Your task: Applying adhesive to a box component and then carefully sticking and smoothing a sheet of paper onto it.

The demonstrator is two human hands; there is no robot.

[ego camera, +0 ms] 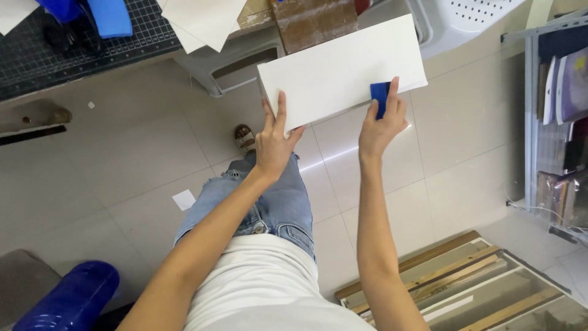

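A flat white rectangular board (337,70) is held up in the air over the tiled floor. My left hand (274,142) grips its near left corner, thumb under, fingers spread on top. My right hand (381,122) presses a small blue flat scraper-like piece (379,98) against the board's near right edge. Below the board are my leg in torn blue jeans and a sandalled foot (244,138).
A grey plastic stool (236,64) stands behind the board. A dark cutting mat (73,49) with blue items lies top left. A shelf with books (560,92) is at right, wooden frames (465,282) bottom right, a blue roll (70,300) bottom left.
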